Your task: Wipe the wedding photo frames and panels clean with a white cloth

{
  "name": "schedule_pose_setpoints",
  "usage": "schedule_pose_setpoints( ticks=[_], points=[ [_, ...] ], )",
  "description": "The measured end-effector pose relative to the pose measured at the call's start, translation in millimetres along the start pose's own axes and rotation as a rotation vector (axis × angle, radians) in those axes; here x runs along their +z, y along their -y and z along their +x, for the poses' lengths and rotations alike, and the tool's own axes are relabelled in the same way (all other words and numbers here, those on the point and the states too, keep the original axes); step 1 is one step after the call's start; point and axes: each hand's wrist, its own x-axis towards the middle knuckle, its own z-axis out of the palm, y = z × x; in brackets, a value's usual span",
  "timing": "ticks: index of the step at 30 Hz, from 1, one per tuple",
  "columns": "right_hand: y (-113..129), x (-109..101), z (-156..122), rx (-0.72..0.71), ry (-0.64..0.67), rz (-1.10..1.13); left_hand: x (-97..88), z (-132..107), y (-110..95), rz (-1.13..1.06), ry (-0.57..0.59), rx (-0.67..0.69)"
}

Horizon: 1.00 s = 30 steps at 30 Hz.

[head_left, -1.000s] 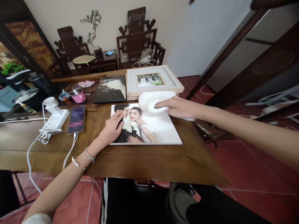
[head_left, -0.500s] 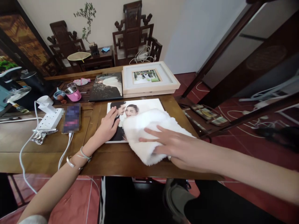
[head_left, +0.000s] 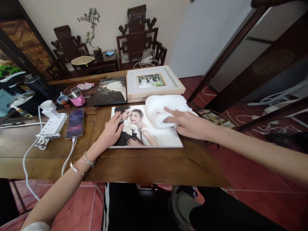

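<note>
Photo [head_left: 144, 133] lies on the surface [head_left: 144, 165]; the left hand [head_left: 111, 130] rests flat, thumb apart, at its nine o'clock edge; the right hand [head_left: 185, 122] holds a white cloth [head_left: 166, 104] at two o'clock.

Two carved dark-wood chairs [head_left: 137, 35] are flanking a side table [head_left: 106, 66] bearing a potted tree [head_left: 93, 17] before a cream wall [head_left: 110, 22], as a bluish-grey wall [head_left: 204, 41] is rising at right; dark-framed golden panels [head_left: 27, 46] are filling the upper left corner, and red floor tiles [head_left: 255, 175] are running beneath a brown wooden table [head_left: 144, 166] in soft light
</note>
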Motion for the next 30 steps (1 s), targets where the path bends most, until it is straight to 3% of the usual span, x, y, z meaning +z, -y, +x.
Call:
schedule_pose_setpoints(
  ticks=[6,9,12,18,21,25,27,30],
  points=[
    [57,8,-57,-0.358,-0.001,0.038,0.6,0,1,0.002,-0.004,0.006],
    [69,4,-69,-0.449,0.048,0.069,0.3,0,0,0.003,0.004,0.001],
    [59,1,-61,-0.396,0.064,0.076,-0.1,0,0,0.009,0.008,0.002],
    [-1,-3,-9,-0.061,0.064,0.047,-2.0,1,0,0.018,0.016,0.025],
    [-17,-7,14,-0.034,0.066,0.041,-2.0,1,1,0.004,0.015,0.026],
    [-13,-4,15,0.002,0.020,0.046,-1.1,1,1,-0.007,0.016,0.010],
    [-2,2,0,-0.012,-0.032,0.062,-0.8,1,2,-0.005,0.013,0.002],
    [21,14,-35,-0.155,-0.156,0.104,-0.5,1,2,-0.003,0.012,0.001]
  ],
)
